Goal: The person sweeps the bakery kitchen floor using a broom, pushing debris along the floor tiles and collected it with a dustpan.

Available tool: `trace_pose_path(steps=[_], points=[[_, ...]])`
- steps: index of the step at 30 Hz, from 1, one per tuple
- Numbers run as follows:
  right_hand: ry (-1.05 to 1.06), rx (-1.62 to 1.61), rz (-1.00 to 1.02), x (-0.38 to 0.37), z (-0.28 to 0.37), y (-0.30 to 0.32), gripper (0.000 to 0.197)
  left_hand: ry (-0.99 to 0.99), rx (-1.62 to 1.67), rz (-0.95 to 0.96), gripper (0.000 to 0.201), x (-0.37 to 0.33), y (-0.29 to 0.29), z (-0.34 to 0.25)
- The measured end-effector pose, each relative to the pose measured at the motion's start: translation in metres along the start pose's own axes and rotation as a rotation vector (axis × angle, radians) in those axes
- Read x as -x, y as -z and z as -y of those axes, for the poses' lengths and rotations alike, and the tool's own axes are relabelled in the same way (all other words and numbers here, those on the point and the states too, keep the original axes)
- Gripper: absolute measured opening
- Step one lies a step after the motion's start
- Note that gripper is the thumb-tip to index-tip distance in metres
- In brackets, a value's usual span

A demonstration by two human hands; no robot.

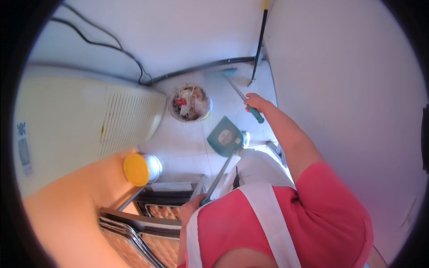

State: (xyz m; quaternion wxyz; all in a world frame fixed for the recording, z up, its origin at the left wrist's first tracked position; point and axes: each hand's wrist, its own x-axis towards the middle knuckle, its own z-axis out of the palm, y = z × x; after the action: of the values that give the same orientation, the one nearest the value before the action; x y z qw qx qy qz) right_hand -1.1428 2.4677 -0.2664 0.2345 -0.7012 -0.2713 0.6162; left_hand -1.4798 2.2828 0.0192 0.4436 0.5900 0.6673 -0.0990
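Observation:
My right hand [259,103] is closed round the shaft of a broom [237,90], just above its green grip end. The broom's teal head reaches to the floor near the far wall and looks blurred. My left hand [191,208], close to my body, grips the handle of a green long-handled dustpan [216,139]. The pan is near my shoe, with a pale round patch on its surface; I cannot tell whether that is a label or litter. Left of the broom stands a round bucket [209,107] filled with rubbish, a red scrap among pale wrappings.
A large cream appliance [129,96] with vents stands on the left. Below it is a white bucket with a yellow lid [136,170]. Folded chairs [158,239] lean at lower left. A black pole [260,42] stands in the far corner; black cables [105,45] hang along the wall.

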Motion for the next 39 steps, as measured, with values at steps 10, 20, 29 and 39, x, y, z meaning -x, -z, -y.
trace_pose_path(steps=[10, 20, 29, 39], points=[[-0.134, 0.849, 0.053, 0.090, -0.117, -0.033, 0.059, 0.055, 0.082, -0.345, 0.035, 0.075, -0.040, 0.091], [-0.268, 1.035, 0.265, 0.331, -0.215, -0.022, 0.057, -0.127, -0.080, -0.447, 0.022, 0.151, -0.048, 0.131], [0.096, 0.821, 0.286, 0.360, -0.207, -0.041, 0.031, -0.221, -0.113, -0.511, 0.021, 0.203, -0.065, 0.137], [-0.054, 1.205, 0.386, 0.310, -0.260, -0.052, 0.073, -0.097, 0.017, -0.700, 0.021, 0.237, -0.139, 0.082]])
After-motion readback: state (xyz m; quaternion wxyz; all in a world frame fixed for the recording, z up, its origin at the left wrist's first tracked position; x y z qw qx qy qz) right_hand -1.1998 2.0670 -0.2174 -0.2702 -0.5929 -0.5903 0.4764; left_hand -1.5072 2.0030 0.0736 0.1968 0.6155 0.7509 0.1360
